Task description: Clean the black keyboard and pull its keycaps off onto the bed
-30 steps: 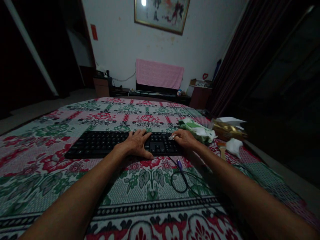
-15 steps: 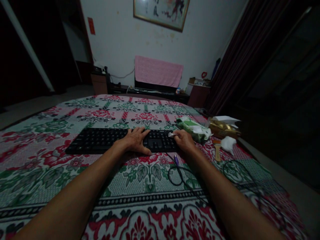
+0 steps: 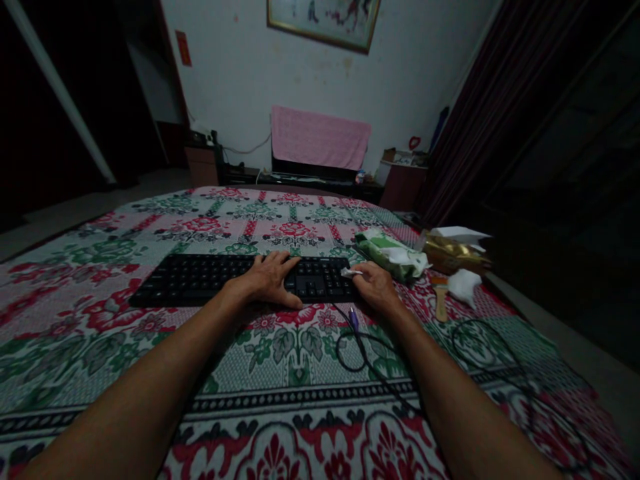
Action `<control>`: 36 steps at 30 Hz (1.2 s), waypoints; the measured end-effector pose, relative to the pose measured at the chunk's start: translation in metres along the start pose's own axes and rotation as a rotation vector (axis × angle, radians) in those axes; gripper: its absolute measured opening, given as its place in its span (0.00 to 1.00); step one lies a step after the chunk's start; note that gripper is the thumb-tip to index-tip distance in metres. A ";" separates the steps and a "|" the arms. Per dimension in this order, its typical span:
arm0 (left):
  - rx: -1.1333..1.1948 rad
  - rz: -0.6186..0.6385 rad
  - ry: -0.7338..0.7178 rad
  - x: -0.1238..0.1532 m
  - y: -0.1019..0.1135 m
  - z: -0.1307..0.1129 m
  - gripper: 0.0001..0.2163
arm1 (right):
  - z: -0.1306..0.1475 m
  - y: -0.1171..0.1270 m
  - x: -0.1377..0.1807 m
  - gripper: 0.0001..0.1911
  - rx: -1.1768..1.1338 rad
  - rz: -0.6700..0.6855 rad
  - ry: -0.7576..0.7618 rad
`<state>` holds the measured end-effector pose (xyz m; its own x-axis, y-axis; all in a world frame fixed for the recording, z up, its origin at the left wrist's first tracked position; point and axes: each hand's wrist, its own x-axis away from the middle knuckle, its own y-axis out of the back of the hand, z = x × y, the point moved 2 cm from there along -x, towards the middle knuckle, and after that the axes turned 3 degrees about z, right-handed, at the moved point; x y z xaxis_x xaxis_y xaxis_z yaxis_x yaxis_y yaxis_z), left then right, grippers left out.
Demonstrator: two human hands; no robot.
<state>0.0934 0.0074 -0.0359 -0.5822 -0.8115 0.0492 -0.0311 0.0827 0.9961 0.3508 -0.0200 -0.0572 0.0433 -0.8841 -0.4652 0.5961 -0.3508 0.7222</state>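
A black keyboard (image 3: 190, 281) lies flat on a flowered bedspread. My left hand (image 3: 273, 279) rests on its middle with the fingers spread, thumb by the near edge. At the keyboard's right end, my right hand (image 3: 374, 285) pinches a small white cotton swab or twisted tissue (image 3: 351, 273), its tip over the number keys; its exact kind is hard to make out. A black cable (image 3: 370, 363) with a purple plug (image 3: 353, 320) loops in front of the keyboard.
Right of the keyboard lie a green wipes pack (image 3: 393, 257), a gold tissue box (image 3: 453, 252), a crumpled white tissue (image 3: 465, 287) and a wooden-handled brush (image 3: 441, 303). Against the wall, a pink towel (image 3: 320, 137) covers a screen.
My right hand has shifted slightly right, toward the keyboard's edge, still pinching the white piece. My left hand stays in place on the keyboard. The view has tilted slightly.
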 end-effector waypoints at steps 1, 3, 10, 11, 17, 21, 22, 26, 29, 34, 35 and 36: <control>-0.005 -0.001 0.001 0.000 0.000 0.000 0.50 | 0.000 0.000 0.000 0.11 0.008 0.006 -0.004; -0.014 0.004 0.005 0.001 0.001 -0.001 0.51 | 0.000 0.001 -0.001 0.11 0.041 0.018 -0.010; -0.017 0.030 0.015 0.000 0.003 -0.003 0.51 | 0.005 0.002 -0.001 0.10 0.058 0.005 0.023; -0.014 0.026 0.012 0.000 0.003 -0.003 0.51 | 0.005 0.002 -0.001 0.10 0.049 0.018 0.039; 0.007 0.023 0.003 0.000 0.002 -0.001 0.51 | 0.002 0.006 0.000 0.11 0.095 0.021 0.031; 0.004 0.022 0.010 0.000 0.002 -0.002 0.51 | 0.003 0.009 0.001 0.12 0.073 -0.017 0.004; 0.001 0.021 0.007 0.000 0.003 -0.003 0.50 | 0.005 0.008 0.001 0.12 0.070 -0.014 0.027; -0.005 0.030 0.004 0.000 0.004 -0.004 0.50 | 0.012 0.003 0.002 0.12 0.104 0.031 0.138; -0.004 0.026 0.009 0.000 0.003 -0.003 0.51 | 0.010 0.000 0.001 0.13 0.138 0.021 0.133; -0.005 0.020 0.003 -0.002 0.001 -0.001 0.51 | 0.003 -0.002 -0.001 0.12 0.117 -0.003 0.051; -0.006 0.021 0.004 -0.002 0.001 -0.001 0.51 | 0.002 -0.002 -0.001 0.12 0.103 -0.007 0.034; -0.007 0.023 0.004 -0.002 0.001 -0.001 0.51 | 0.001 -0.002 -0.002 0.13 0.091 -0.011 0.014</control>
<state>0.0955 0.0087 -0.0351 -0.5795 -0.8118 0.0720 -0.0121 0.0969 0.9952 0.3485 -0.0176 -0.0574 0.0492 -0.8759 -0.4800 0.5208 -0.3876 0.7606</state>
